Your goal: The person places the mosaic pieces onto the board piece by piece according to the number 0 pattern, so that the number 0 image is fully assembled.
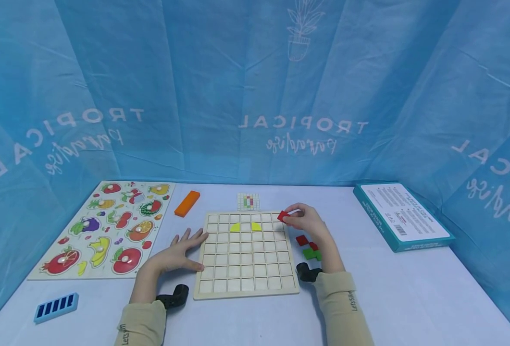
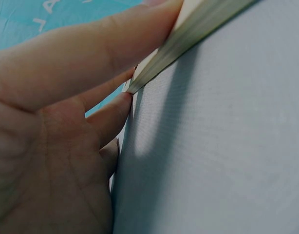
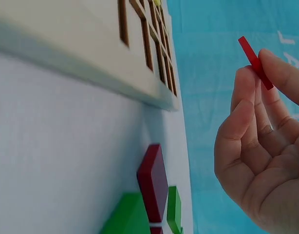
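Note:
A wooden grid board lies flat on the table, with two yellow quarter-round pieces in its second row from the back. My left hand rests at the board's left edge with fingers spread; in the left wrist view the hand touches the board's edge. Thumb and fingertips of my right hand pinch a red square over the board's back right corner. The right wrist view shows that red piece held edge-on by the hand, raised off the board.
Red pieces and green pieces lie right of the board. A small pattern card is behind it. Around are an orange block, a fruit puzzle, a blue slotted piece and a teal box.

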